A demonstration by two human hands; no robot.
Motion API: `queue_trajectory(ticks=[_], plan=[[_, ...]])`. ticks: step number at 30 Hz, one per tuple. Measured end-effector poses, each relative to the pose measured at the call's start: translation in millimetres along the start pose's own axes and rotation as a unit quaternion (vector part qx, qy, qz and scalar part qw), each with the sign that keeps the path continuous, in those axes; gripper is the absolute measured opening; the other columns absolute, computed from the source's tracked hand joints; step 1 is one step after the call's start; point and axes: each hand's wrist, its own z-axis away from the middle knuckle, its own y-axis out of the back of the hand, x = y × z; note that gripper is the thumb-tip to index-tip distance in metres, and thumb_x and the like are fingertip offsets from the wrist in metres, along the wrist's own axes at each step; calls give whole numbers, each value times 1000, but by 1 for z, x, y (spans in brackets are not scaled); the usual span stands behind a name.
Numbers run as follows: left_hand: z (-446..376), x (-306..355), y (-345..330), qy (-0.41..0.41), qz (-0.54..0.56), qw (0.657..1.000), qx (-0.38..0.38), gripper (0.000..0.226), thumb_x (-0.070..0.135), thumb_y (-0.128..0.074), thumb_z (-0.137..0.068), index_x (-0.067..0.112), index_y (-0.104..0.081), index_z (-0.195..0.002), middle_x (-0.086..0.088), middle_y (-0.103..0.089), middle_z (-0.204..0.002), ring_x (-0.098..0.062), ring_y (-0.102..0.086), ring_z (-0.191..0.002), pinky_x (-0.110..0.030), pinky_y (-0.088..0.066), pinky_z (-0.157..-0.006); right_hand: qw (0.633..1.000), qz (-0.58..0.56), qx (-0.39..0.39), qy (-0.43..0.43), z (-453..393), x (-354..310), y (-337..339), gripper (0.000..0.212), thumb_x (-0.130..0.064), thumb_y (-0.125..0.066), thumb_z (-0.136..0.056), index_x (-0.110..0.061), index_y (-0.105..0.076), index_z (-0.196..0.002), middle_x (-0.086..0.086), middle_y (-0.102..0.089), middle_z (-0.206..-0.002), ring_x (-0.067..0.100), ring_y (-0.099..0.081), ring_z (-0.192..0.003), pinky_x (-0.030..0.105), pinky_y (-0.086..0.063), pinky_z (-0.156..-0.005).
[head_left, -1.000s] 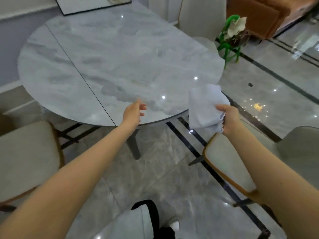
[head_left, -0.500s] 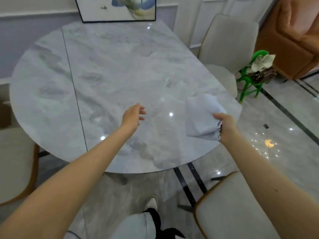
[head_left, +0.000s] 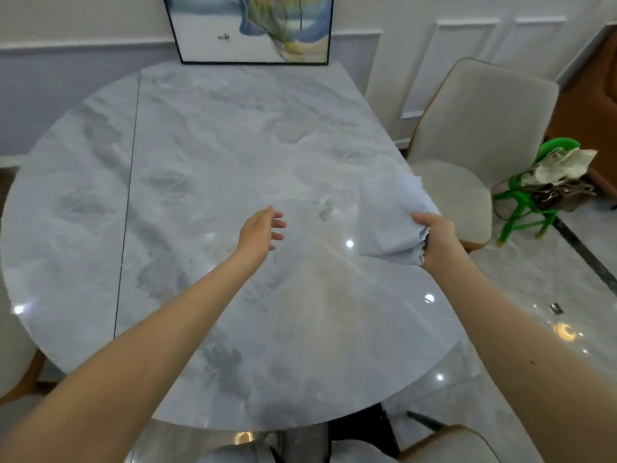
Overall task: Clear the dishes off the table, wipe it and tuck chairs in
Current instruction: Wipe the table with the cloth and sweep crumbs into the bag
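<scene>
A grey marble table [head_left: 207, 155] with a rounded edge fills the middle of the view, with no dishes on it. My right hand [head_left: 437, 235] grips a pale blue-white cloth [head_left: 390, 222] by its bunched edge, and the cloth hangs above the table's right side. My left hand [head_left: 262, 230] hovers over the table's middle with relaxed fingers, holding nothing. A cream chair [head_left: 467, 145] stands at the right of the table, pulled out a little. Another chair [head_left: 447, 444] shows at the bottom right, and a third chair [head_left: 15, 359] at the left edge.
A framed painting [head_left: 248, 28] leans on the wall behind the table. A green stool [head_left: 534, 202] carrying a bag stands on the glossy tiled floor to the right. An orange-brown sofa [head_left: 597, 105] sits at the far right.
I have stepped closer, so the table now lies under both hands. The right hand has carried the cloth from beyond the table's edge to above its right side.
</scene>
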Motion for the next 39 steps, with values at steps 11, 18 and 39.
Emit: queue_trajectory(ticks=[11,18,39], plan=[[-38,34,-107,-7,156,958,240,28,30,-36,-99,11,-56,-105,-7,-62,-99,-18,-59,-74,-29,-45,-64,991,94,-94,-23,-131,-131,28,36,-13,-45,-92,-9,-49,-128,5,-61,-95,25,-58,-82,35,-48,-60],[-38,26,-127,-15,191,938,287,34,32,-33,-101,8,-58,-104,-6,-65,-94,-17,-61,-76,-31,-47,-69,984,102,-133,-54,-169,-163,24,33,-15,-44,-94,-9,-47,-126,5,-58,-91,25,-56,-77,26,-50,-42],[-118,9,-179,2,235,922,307,31,29,-37,-101,7,-59,-103,-10,-65,-102,-23,-61,-87,-30,-47,-71,966,116,-225,-50,-290,-173,2,40,-37,-47,-93,-14,-57,-124,5,-68,-113,24,-66,-100,34,-57,-74]])
